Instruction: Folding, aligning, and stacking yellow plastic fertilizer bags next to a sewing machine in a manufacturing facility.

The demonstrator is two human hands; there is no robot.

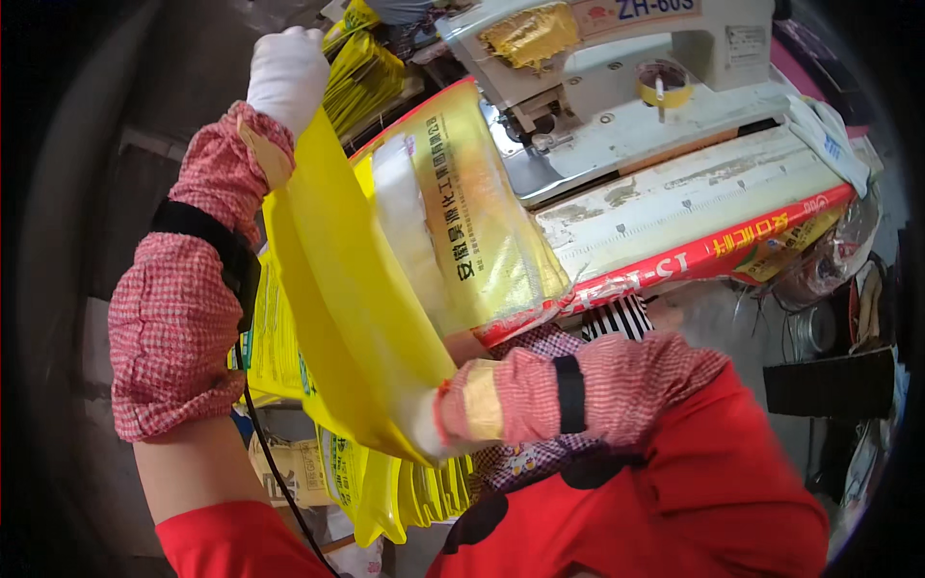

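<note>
A long yellow woven plastic bag (337, 279) stretches between my two hands, running from the upper left down to the lower middle. At its top end my left hand (289, 77), in a white glove, is closed on the bag's edge. My right hand (426, 424), also white-gloved and slightly blurred, grips the bag's lower end, its fingers partly hidden by the plastic. Red checked sleeve covers are on both forearms. Just right of the held bag, a printed clear-and-yellow bag sheet (472, 212) covers the table's left end beside the sewing machine.
The white sewing machine (617, 106) stands at the upper right, with a tape roll (665, 85) on its bed. A red printed strip (713, 250) edges the worn tabletop (665, 197). Yellow bags are stacked below (385, 491) and behind (371, 77). A black cable (265, 438) hangs beside my left arm.
</note>
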